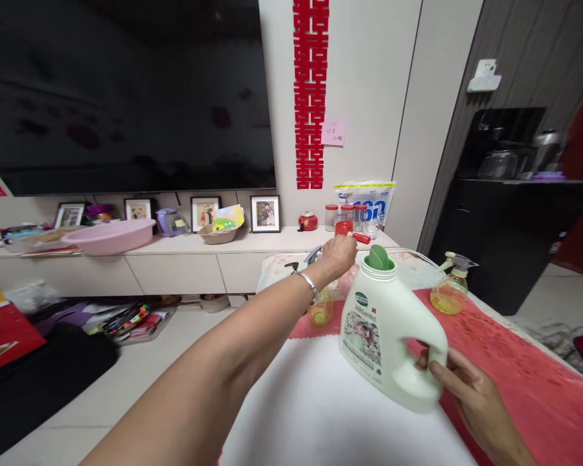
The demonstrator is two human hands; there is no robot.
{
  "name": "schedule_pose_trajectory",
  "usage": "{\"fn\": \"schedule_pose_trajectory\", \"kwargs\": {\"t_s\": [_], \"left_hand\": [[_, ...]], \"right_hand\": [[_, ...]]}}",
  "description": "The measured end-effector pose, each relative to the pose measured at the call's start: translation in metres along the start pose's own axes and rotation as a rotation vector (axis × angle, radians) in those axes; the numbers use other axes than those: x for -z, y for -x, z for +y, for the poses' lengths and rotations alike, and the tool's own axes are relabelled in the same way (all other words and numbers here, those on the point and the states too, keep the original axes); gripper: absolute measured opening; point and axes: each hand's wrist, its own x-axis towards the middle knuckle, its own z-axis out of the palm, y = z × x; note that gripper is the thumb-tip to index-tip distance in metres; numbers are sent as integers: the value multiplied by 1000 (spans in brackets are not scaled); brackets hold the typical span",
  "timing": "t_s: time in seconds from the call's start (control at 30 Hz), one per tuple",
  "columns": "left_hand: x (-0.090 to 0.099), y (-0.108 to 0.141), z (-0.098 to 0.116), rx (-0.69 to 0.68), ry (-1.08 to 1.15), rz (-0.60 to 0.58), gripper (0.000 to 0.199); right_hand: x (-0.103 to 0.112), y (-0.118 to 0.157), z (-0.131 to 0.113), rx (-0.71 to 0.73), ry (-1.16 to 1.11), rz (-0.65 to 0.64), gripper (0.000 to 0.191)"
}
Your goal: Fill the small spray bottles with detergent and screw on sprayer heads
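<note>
A pale green detergent jug (pixel 386 336) with a printed label stands on a white surface, its neck uncapped. A green piece (pixel 378 257) sits in its mouth. My right hand (pixel 471 388) is wrapped round the jug's handle. Reaching past the jug's left side, my left hand (pixel 340 254) is closed at a red plastic object (pixel 361 238) whose kind I cannot make out. A red translucent container (pixel 344 228) shows just beyond the knuckles. Below my left wrist is a pump bottle of yellow liquid (pixel 320 309), partly hidden by the arm.
A yellow spray bottle (pixel 449 294) stands to the right on the red cloth (pixel 510 349). Behind, red-lidded jars (pixel 331 218) and a plastic bag (pixel 386 194) line the cabinet top (pixel 286 239). A pink basin (pixel 109 238) and picture frames (pixel 265 214) are farther left.
</note>
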Motion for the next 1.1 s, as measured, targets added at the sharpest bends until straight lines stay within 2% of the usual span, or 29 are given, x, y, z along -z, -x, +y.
{"fn": "schedule_pose_trajectory", "kwargs": {"t_s": [0.07,0.27,0.37,0.47,0.53,0.6,0.7,0.73,0.8,0.83,0.9,0.97,1.03,1.1], "left_hand": [[17,1,-2,-4,9,120,22],[82,19,-23,8,25,474,34],[110,44,-38,-36,106,687,24],[122,85,-53,-124,210,785,19],[117,119,-63,-177,324,785,17],[102,154,-72,-168,484,705,16],[68,197,-82,-119,771,441,18],[56,207,-83,-100,840,376,16],[35,222,-82,-68,939,267,14],[27,227,-80,-55,959,245,13],[13,234,-73,-48,943,250,13],[3,240,-63,-79,893,284,15],[-6,245,-51,-138,854,302,24],[-15,251,-40,-190,830,302,39]], "right_hand": [[-1,0,0,-7,16,7,51],[1,-2,4,-46,12,68,61],[4,-4,13,-59,17,86,63],[6,-4,14,-66,9,85,63],[2,0,2,-47,-33,162,69],[-6,8,-21,12,-72,314,72],[-23,28,-62,128,21,475,49],[-29,34,-74,170,1,474,46],[-44,45,-88,223,6,366,45],[-53,48,-91,232,37,255,45],[-74,54,-90,232,161,-23,48],[-98,58,-85,146,238,-324,64],[-120,61,-78,68,256,-442,86],[-136,63,-71,22,283,-448,97]]}}
